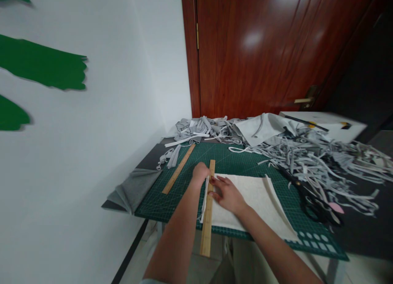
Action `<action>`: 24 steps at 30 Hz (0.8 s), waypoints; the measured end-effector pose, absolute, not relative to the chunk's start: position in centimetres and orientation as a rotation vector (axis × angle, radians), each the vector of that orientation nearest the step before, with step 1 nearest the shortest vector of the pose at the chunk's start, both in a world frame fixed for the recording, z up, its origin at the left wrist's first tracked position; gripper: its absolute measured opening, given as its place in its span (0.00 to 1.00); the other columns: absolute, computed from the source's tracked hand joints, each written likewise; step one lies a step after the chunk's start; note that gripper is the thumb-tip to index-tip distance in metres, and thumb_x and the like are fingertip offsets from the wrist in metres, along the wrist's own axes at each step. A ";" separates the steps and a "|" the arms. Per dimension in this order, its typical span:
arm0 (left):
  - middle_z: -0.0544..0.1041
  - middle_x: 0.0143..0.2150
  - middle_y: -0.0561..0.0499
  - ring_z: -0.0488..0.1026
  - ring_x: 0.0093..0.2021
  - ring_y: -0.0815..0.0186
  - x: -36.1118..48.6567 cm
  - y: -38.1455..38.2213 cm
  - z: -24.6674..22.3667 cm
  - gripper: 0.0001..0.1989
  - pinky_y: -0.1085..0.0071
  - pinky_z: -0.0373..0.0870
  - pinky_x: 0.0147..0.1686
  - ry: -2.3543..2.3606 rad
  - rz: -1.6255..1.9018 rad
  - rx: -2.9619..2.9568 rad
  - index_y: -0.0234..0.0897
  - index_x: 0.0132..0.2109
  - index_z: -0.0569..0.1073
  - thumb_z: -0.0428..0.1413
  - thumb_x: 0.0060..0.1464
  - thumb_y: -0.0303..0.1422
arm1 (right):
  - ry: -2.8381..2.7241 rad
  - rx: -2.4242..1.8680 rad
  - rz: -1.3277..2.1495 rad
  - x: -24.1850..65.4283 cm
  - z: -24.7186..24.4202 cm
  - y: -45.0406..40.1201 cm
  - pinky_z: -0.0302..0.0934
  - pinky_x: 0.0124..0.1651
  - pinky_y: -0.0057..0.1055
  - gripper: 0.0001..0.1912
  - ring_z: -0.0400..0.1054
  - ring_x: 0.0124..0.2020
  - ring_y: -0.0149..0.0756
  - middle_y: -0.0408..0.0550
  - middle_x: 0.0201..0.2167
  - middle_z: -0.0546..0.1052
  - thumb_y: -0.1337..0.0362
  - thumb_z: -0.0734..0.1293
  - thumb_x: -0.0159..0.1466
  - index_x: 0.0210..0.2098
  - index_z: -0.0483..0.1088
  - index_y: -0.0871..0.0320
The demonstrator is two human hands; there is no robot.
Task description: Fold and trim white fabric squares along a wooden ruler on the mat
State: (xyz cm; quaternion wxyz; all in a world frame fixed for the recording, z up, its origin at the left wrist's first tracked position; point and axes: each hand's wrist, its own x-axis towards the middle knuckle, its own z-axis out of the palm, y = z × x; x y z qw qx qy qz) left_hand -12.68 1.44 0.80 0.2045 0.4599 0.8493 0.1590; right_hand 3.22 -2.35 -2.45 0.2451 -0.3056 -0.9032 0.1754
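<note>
A piece of white cloth [245, 202] lies flat on the green cutting mat [175, 202], its right edge curled up a little. Along its left side runs a wooden ruler [208, 220], reaching past the mat's front edge. My right hand [229, 196] rests on the cloth with fingers spread, the fingertips on the ruler. Near the ruler's far end my left hand [201, 172] is closed at the cloth's upper left corner; whatever its fingers hold is hidden.
A second wooden ruler [179, 169] lies left on the mat, near folded grey fabric [135, 189]. Black scissors [310, 200] lie at the right beside a heap of grey fabric strips [307, 153]. More scraps [202, 126] and a white box [334, 122] stand at the back.
</note>
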 end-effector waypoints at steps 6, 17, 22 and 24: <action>0.72 0.49 0.46 0.71 0.47 0.61 -11.9 0.6 1.2 0.15 0.60 0.70 0.45 2.344 0.459 1.455 0.34 0.50 0.69 0.55 0.58 0.36 | -2.478 -0.834 0.484 3.2 -2.4 -2.4 0.47 0.61 0.44 0.20 0.57 0.59 0.46 0.51 0.56 0.70 0.59 0.65 0.60 0.51 0.69 0.57; 0.78 0.40 0.46 0.74 0.43 0.65 -14.4 0.0 0.4 0.14 0.73 0.67 0.45 2.342 0.680 1.731 0.34 0.42 0.75 0.52 0.49 0.20 | -2.517 -0.863 0.520 3.3 -2.1 -2.3 0.45 0.62 0.47 0.23 0.54 0.62 0.47 0.51 0.60 0.66 0.58 0.64 0.61 0.54 0.67 0.56; 0.71 0.55 0.47 0.67 0.55 0.67 -14.2 -2.8 0.4 0.18 0.70 0.61 0.56 2.257 0.774 1.912 0.39 0.52 0.71 0.47 0.57 0.24 | -2.528 -0.857 0.504 3.2 -2.3 -2.3 0.44 0.63 0.46 0.23 0.54 0.62 0.47 0.51 0.60 0.66 0.58 0.64 0.61 0.54 0.67 0.57; 0.63 0.63 0.51 0.57 0.63 0.62 -13.6 -4.6 -0.1 0.19 0.60 0.54 0.61 2.162 0.704 2.029 0.45 0.57 0.68 0.47 0.59 0.31 | -2.524 -0.850 0.503 3.2 -2.3 -2.3 0.44 0.63 0.47 0.23 0.54 0.61 0.47 0.51 0.59 0.66 0.58 0.64 0.61 0.54 0.67 0.57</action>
